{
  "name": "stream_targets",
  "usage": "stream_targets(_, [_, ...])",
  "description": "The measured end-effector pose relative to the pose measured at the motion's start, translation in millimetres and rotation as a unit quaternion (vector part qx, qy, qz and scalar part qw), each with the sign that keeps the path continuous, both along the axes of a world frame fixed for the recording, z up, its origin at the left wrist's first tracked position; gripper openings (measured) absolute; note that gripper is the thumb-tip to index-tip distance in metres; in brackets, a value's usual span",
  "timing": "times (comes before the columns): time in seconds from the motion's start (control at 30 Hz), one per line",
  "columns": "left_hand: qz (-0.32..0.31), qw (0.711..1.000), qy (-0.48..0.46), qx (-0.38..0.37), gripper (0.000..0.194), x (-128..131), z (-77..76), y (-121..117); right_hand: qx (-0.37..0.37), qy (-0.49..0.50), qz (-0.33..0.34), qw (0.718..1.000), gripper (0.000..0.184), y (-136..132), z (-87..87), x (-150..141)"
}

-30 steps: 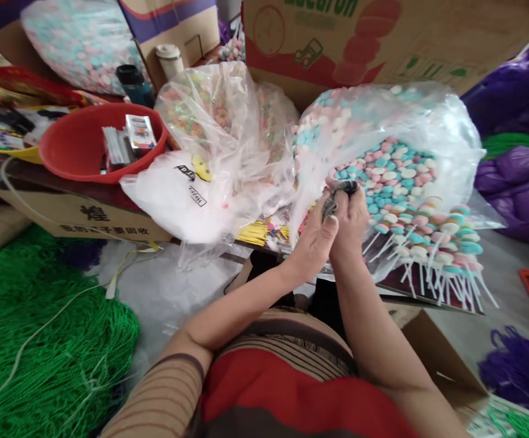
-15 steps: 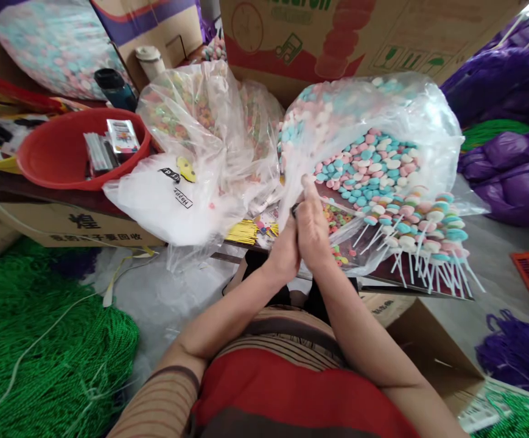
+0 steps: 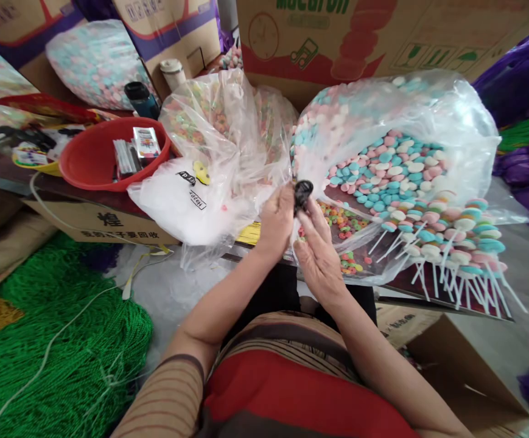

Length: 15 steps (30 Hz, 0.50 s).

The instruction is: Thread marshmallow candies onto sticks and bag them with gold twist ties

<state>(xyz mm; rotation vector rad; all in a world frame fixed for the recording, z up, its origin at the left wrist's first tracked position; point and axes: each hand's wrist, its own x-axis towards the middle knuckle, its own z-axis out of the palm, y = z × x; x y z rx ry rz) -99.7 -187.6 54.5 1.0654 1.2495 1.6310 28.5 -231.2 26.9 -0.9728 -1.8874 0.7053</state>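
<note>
My left hand (image 3: 276,224) and my right hand (image 3: 319,258) meet in front of my body at the table edge. Pressed between their fingers is a small glossy black bundle (image 3: 303,193), its top sticking out; its exact kind I cannot make out. Just right of my hands, a clear plastic bag holds small coloured candy rings (image 3: 344,220). Beyond it lies a heap of pink, blue and white candies (image 3: 383,170) spilling from a large clear bag (image 3: 467,131). Candy skewers (image 3: 456,234) on white sticks are piled at the table's right end.
A red basin (image 3: 84,161) with small packets stands at left, near a dark cup (image 3: 142,100). White printed bags (image 3: 168,207) lie in front of bagged candy rings (image 3: 209,103). Large cartons (image 3: 312,42) form the back. Green cords (image 3: 77,340) cover the floor at left.
My palms, flat together before, have parted a little at the top, and the black bundle now shows above the fingers. The whole view has shifted slightly left.
</note>
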Motion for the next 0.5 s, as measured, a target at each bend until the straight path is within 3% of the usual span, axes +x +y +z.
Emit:
stream_targets(0.07, [0.067,0.995,0.046,0.057,0.049,-27,17.1,19,0.023,0.008,-0.007,1.000,0.053,-4,-1.8,13])
stream_targets(0.13, [0.162,0.957,0.190,0.145,0.039,-57,30.9,41,0.029,0.021,-0.032,0.999,0.051,-5,-6.9,26])
stream_targets(0.2, [0.209,0.904,0.360,0.100,0.042,-81,34.4,62,0.022,0.033,-0.056,0.998,0.046,-6,-13.9,36])
stream_targets(0.27, [0.136,0.841,0.517,-0.080,0.049,-95,24.6,76,0.011,0.041,-0.067,0.997,0.039,-7,-19.8,42])
stream_targets(0.33, [0.040,0.806,0.565,-0.172,0.049,-98,5.6,83,0.003,0.043,-0.064,0.997,0.035,-8,-22.0,45])
stream_targets(0.43, [-0.019,0.754,0.623,-0.207,0.051,-95,-19.9,88,-0.007,0.048,-0.074,0.996,0.030,-8,-18.8,54])
stream_targets(0.5, [-0.005,0.757,0.623,-0.194,0.050,-95,-23.8,90,-0.016,0.067,-0.102,0.992,0.028,-6,-15.5,64])
